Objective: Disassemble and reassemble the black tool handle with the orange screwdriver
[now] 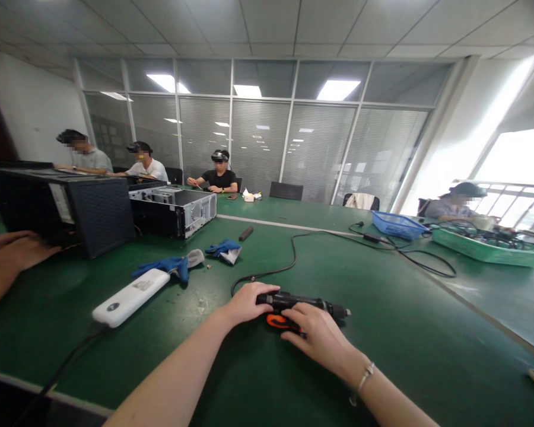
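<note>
A black corded electric screwdriver (314, 302) lies on the green table, its tip pointing right. My left hand (249, 302) is closed round its rear end, thumb and fingers on either side. Just below it is an orange-handled tool (276, 321), mostly covered, so its kind is unclear. My right hand (318, 332) is curled over this tool, the thumb below the orange handle and the fingertips above it, against the screwdriver's side.
A white power strip (131, 296), blue gloves (167, 267) and computer cases (104, 210) stand left; another person's hands (22, 252) reach in there. The screwdriver's cord (295, 249) runs to the back right, near a blue basket (396, 225) and green basket (485, 252).
</note>
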The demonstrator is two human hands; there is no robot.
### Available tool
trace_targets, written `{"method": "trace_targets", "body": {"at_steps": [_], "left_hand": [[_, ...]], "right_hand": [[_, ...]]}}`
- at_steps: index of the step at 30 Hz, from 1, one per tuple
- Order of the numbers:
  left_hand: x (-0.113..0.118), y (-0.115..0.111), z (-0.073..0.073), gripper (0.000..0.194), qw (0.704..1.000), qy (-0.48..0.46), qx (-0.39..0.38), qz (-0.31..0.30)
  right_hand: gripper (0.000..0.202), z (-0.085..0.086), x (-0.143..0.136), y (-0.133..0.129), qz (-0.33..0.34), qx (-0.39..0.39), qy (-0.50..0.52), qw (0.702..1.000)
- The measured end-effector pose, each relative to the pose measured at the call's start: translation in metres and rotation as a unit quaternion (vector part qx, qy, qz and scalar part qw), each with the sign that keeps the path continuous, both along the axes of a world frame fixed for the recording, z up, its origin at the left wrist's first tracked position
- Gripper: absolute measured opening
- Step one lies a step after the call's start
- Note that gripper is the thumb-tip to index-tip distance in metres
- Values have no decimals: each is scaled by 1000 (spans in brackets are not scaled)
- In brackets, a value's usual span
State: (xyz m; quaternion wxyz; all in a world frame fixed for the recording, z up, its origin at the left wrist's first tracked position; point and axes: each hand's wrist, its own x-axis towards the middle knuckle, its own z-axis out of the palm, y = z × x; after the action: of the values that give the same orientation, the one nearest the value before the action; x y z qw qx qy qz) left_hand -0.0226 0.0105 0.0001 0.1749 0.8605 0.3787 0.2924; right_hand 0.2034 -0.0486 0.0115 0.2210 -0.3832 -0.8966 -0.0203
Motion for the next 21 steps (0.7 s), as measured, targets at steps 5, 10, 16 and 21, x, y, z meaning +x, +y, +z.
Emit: {"method": "trace_targets", "body": {"at_steps": [5,10,16,21], "left_hand": [[0,0,0,45,999,-12,8,-29],[-2,1,-3,45,999,-21,7,-34],[-2,2,-3,45,999,-26,-5,-44],[-2,3,-3,47,999,-28,-2,-44]], "right_hand": [[37,6,-7,-6,11,39,-36,999],[57,28,-10,-5,-42,98,188,976],[61,0,-26,0,1,191,327,926],[55,-12,-26,4,52,206,265,940]]}}
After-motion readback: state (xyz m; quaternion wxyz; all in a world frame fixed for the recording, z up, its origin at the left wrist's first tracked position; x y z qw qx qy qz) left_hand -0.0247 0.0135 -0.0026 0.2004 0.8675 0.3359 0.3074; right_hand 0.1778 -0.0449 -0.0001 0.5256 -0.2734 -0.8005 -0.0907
